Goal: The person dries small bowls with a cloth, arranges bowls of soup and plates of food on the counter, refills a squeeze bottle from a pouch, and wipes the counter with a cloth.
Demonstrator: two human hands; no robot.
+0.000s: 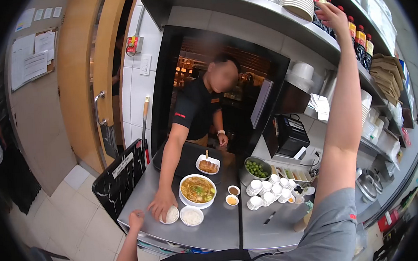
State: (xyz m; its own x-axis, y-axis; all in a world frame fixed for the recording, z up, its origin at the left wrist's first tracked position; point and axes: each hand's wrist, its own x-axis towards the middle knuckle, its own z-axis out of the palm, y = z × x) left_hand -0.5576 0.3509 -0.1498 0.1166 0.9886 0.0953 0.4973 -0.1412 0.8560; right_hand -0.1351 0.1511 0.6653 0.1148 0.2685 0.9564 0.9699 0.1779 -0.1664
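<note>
My right hand (334, 18) is raised high to the upper shelf, fingers stretched toward a stack of white bowls (297, 2) and dark sauce bottles (359, 40). Whether the fingertips touch anything there is unclear. Down by the counter's left edge, my left hand (136, 220) has its fingers curled in, with nothing visible in them. Beside it, a co-worker's hand (162, 204) grips a small bowl of rice (172, 214) from above. A second rice bowl (192, 216) stands next to that. Behind them is a large white bowl of noodle soup (197, 189).
A co-worker (198, 100) leans through the serving window. On the steel counter (228, 224) are a dish of browned food (208, 165), two sauce cups (232, 196), stacked small white cups (267, 193), a bowl of green limes (256, 168) and a pen (270, 217).
</note>
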